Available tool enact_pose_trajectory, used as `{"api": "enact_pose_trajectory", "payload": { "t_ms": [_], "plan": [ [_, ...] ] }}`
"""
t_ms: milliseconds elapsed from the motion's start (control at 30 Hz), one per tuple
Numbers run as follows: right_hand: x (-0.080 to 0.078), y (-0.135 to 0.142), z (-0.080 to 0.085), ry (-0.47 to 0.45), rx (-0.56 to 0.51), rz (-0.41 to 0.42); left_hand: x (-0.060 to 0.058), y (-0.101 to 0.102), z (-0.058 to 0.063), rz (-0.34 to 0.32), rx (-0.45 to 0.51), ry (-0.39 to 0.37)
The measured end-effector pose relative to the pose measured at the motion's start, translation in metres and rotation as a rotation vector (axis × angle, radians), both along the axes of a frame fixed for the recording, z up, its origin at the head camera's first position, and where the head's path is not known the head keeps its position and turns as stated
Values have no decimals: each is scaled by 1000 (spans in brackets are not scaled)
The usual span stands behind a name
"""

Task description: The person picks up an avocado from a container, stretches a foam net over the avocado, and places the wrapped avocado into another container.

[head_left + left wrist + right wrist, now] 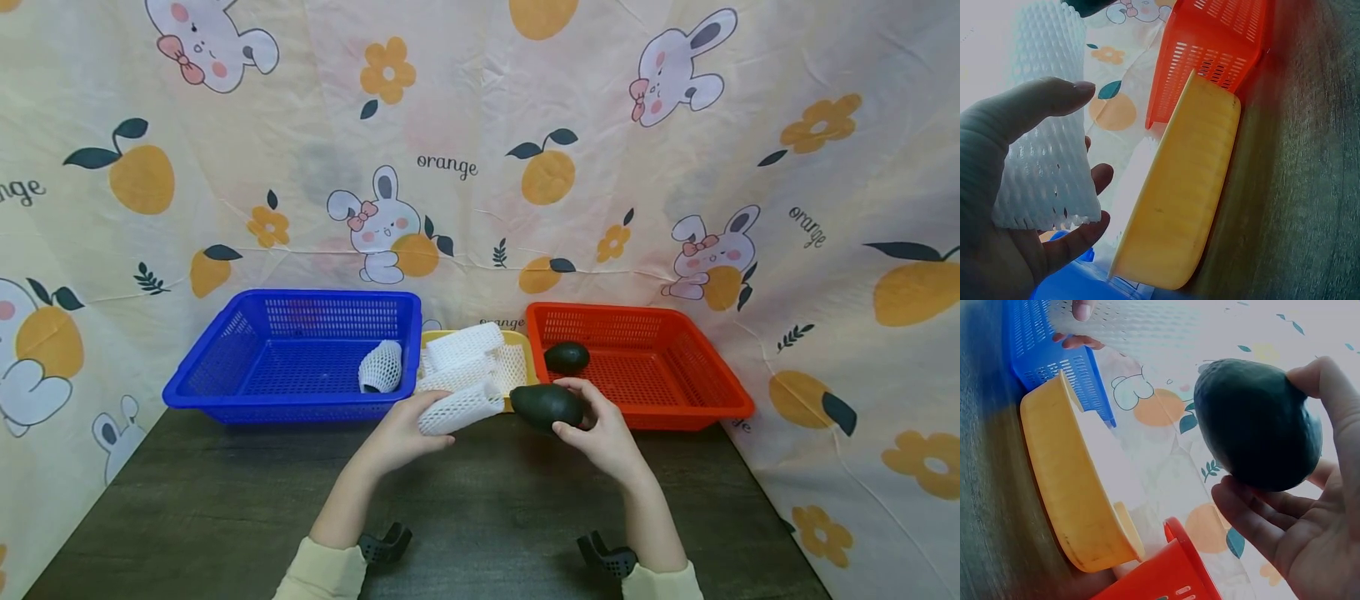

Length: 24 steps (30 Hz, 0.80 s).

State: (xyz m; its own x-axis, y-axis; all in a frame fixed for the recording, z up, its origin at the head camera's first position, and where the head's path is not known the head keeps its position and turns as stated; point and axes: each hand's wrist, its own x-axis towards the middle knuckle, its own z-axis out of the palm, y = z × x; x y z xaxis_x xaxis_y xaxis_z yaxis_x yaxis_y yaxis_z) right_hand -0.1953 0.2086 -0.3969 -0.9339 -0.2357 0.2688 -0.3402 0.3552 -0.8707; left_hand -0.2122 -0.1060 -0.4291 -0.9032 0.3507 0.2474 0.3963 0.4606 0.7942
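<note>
Left hand (405,429): you're pinching a foam net (461,408) above the bench (487,517), toward its far edge
Right hand (609,433): you're gripping an avocado (546,407) just beside it
Far edge: blue basket (300,410), yellow tub (1179,194), red basket (675,415) are sitting there

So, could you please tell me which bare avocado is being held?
The avocado in the right grip; the other bare one lies inside the red basket.

Along the wood-grained table's far edge (487,500), we see the blue basket (300,407) and red basket (660,417) in smooth plastic; the foam sleeve (1054,172) is netted and matt, the shadowed avocado (1260,425) perhaps faintly bumpy.
</note>
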Motion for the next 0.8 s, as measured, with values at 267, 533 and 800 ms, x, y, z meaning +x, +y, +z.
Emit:
{"api": "enact_pose_trajectory", "payload": {
  "t_ms": [267, 533, 800],
  "plan": [
    [0, -2, 0, 56, -58, 37, 0, 0, 2, -6, -24, 23],
    [1, -7, 1, 30, -76, 3, 0, 1, 1, -35, -23, 35],
    [3, -9, 0, 87, -126, 9, 1, 2, 1, -38, -23, 28]
  ]
}}
